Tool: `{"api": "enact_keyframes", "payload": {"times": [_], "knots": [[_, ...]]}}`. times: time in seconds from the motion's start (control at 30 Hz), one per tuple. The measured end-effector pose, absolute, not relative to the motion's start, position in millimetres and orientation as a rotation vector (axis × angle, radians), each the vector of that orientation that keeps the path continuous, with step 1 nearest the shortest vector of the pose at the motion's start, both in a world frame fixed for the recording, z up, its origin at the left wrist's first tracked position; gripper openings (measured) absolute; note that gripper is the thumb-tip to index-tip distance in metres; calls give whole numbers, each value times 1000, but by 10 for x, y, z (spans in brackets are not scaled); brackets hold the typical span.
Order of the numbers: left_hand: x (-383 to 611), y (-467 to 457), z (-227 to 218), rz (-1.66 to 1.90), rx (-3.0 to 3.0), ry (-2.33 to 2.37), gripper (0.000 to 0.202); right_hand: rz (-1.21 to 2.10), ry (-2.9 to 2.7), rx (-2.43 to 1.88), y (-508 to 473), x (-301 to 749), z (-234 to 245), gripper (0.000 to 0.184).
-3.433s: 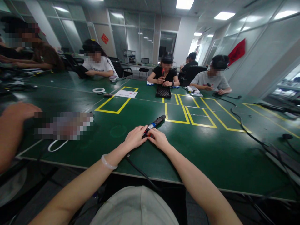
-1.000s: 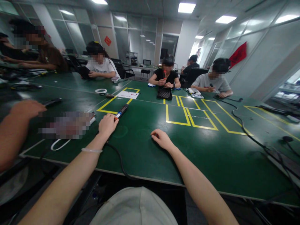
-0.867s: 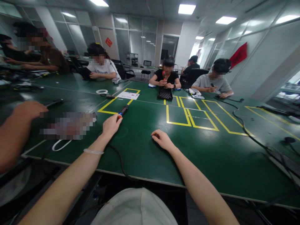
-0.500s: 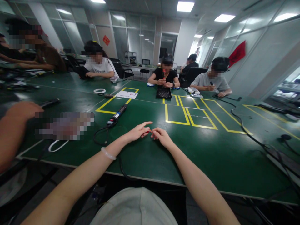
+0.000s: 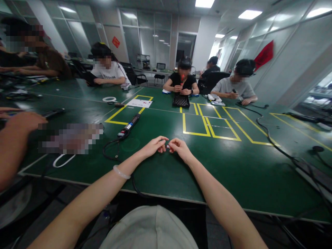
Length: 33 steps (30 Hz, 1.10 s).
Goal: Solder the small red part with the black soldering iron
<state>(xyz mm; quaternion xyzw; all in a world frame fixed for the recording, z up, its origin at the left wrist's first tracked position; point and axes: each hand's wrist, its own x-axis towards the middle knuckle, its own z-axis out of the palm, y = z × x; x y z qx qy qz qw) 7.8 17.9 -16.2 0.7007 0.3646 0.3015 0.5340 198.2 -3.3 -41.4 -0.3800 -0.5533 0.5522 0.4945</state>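
Head view, looking forward and down, with the two hands as the centre of a clock. The right hand (image 5: pixel 179 148) pinches a small white-and-red part (image 5: pixel 168 147) between thumb and fingertips; it sits at the centre, over a green surface (image 5: pixel 233 176), too small to identify. The left hand (image 5: pixel 153 147) is just beside it at nine o'clock, fingers partly curled and forefinger stretched toward the right hand; whether it holds anything, I cannot tell. The part looks light and probably stiff, easy to drop, and best held by its edges with a fingertip pinch. At ten o'clock a corded electric screwdriver (image 5: pixel 129 125) lies untouched, its black cable (image 5: pixel 105 149) looping at nine. A paper sheet (image 5: pixel 140 103) lies toward eleven, and a black tray (image 5: pixel 181 101) at one, before a co-worker in black (image 5: pixel 190 80).
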Motion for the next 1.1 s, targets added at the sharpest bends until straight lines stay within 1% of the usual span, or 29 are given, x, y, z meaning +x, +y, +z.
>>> {"api": "enact_keyframes", "payload": {"times": [0.07,0.2,0.5,0.67,0.8,0.93,1.1], "knots": [[71,172,-160,687,1702,895,44,1304,-1339,-938,-17,1995,-421,37],[61,133,-145,649,1757,875,39,1266,-1374,-934,-10,2004,-425,34],[-6,117,-114,764,2042,885,24,1292,-1414,-968,-20,1971,-460,35],[2,111,-114,740,2028,900,28,1211,-1493,-943,-16,1978,-464,30],[3,100,-94,785,2039,877,21,1109,-1560,-925,-35,1976,-443,28],[13,93,-96,800,2066,869,21,1015,-1636,-973,-48,1977,-432,26],[-55,143,-61,774,2181,909,31,917,-1717,-1062,-53,1997,-421,20]]}}
